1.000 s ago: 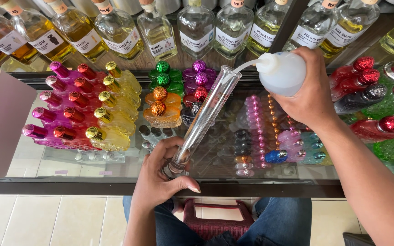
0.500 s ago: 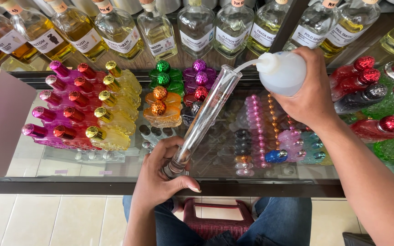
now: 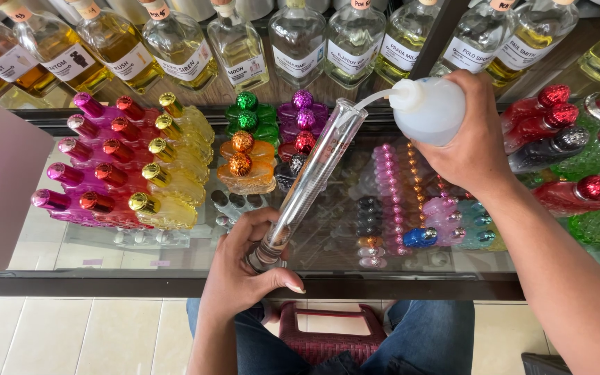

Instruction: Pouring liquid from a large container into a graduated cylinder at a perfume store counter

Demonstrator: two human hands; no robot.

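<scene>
Clear glass measuring cylinder (image 3: 307, 184) tilting over glass desk (image 3: 71, 243), base gripped by left hand (image 3: 244, 271), fingers wrapped closed around it. Right hand (image 3: 470, 135) squeezing white squeeze bottle (image 3: 428, 110), grip closed; thin spout (image 3: 376, 97) meeting cylinder mouth. Liquid level hard to read, possibly low. Keeping spout inside rim, squeezing gently. Desk front edge near; coloured perfume bottles (image 3: 126, 167) lying beneath glass, labelled bottles (image 3: 300, 45) crowding behind.

This is a perfume shop, seen at its counter. A glass display case (image 3: 175, 257) fills the middle of the frame, with small ornate bottles (image 3: 116, 173) in pink, red, yellow, green and purple ranked under the glass. Along the top edge stands a row of large labelled stock bottles (image 3: 175, 42) of clear and yellow liquid. A tiled floor (image 3: 71, 333) shows at the bottom.
</scene>
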